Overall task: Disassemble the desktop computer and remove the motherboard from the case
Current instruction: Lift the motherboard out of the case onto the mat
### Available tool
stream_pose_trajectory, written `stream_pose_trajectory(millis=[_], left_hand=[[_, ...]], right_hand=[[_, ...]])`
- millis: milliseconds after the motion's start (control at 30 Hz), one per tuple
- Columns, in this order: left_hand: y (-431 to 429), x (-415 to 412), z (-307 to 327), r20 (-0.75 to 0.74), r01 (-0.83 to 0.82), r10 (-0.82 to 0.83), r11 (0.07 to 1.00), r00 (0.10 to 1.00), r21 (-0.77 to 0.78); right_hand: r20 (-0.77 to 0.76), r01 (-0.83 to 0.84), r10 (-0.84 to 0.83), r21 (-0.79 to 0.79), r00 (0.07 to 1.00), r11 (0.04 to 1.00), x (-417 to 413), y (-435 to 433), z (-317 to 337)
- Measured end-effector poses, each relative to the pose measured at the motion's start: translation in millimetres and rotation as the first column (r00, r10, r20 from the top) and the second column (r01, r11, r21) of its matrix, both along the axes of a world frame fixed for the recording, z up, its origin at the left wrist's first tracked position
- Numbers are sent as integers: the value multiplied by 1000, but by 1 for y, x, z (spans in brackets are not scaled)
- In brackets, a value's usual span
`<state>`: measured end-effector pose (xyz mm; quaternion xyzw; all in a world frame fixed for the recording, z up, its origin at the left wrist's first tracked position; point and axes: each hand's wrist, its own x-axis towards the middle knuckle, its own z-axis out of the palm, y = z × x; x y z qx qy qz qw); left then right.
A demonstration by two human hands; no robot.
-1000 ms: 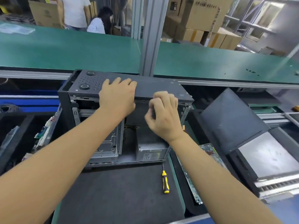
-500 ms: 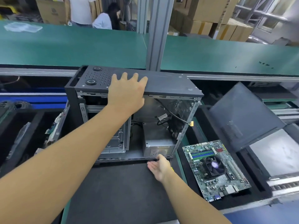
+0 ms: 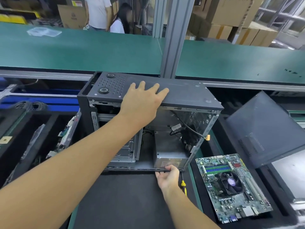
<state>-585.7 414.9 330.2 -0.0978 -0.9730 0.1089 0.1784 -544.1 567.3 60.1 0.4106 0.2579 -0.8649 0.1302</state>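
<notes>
Head view, and the left hand (image 3: 143, 100) lies flat on top of the case (image 3: 189, 96), with the fingers straight and a little spread and the palm hanging over the near edge. The case stands on a black mat (image 3: 123, 204), its open side facing the person. Well below that hand, the right hand (image 3: 168, 176) grips the case's lower front rail, fingers curled round it. Just beyond the right hand, inside the case, sits the grey power supply (image 3: 168, 156). Right beside the right wrist lies a yellow-handled screwdriver (image 3: 183, 184), partly hidden by it. Further right of that hand, the motherboard (image 3: 231, 184) is out of the case and lies flat in a black tray (image 3: 212, 217), fan upward. Beyond it, a dark side panel (image 3: 264, 129) leans tilted.
</notes>
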Motion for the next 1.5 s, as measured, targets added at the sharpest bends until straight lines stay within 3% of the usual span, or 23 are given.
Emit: stream_pose_trajectory(millis=[133,267,400,600,800,1000,1200,1367,1500], left_hand=[[10,-3,7,51,-39,44,996,998,-80],[10,-7,7,0,-90,90,995,996,-51],[-8,-14,20,-86,-63,70,994,994,90],[-29,-13,31,-264,60,17,958,964,280],[-45,-17,16,-411,156,75,852,909,500],[-64,-15,-9,-498,221,152,761,854,610],[-73,-9,-55,-345,141,306,532,887,835],[-96,-9,-86,-249,43,420,443,873,896],[-118,-4,-103,-87,-53,483,271,871,961]], right_hand=[[-23,-25,25,-18,999,1000,0,0,1],[-61,-41,37,-60,997,997,-8,9,7],[-180,-65,51,-72,982,995,-26,24,24],[-311,-55,61,28,948,998,-67,51,71],[-440,13,52,145,896,989,-104,86,114],[-605,103,53,220,794,970,-118,96,141],[-720,190,147,366,678,911,-135,106,167],[-717,227,232,483,657,846,-132,83,177],[-701,206,362,585,614,784,-132,59,187]])
